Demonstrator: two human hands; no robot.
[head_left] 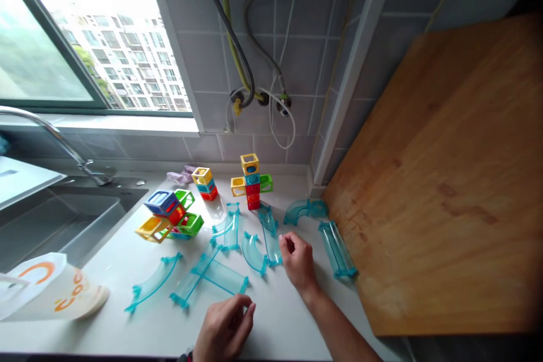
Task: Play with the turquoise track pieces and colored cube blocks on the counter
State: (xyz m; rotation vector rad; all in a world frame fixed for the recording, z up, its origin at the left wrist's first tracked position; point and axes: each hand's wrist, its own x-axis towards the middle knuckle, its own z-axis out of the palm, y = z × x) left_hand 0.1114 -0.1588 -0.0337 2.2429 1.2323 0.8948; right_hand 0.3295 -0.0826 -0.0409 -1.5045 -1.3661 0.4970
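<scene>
My left hand [224,328] rests at the counter's front edge, its fingers curled and nothing visible in them. Just beyond it lies a flat clear-teal track piece [224,276]. My right hand [298,263] is closed in a loose fist on the counter, with no held thing showing. Beside its knuckles is a straight teal track piece [272,244]; whether they touch I cannot tell. A curved track piece [253,253] sits to its left. Farther back stands a tower of coloured cube frames [252,181], yellow on top and red below, with yellow and green side cubes.
A cube cluster [172,216] and a short cube stack [205,184] stand left. More track pieces lie around: a curve [155,283], a trough [337,250], a bend [305,211]. A drink cup [80,297] is near the sink [97,215]. A wooden board [445,192] leans right.
</scene>
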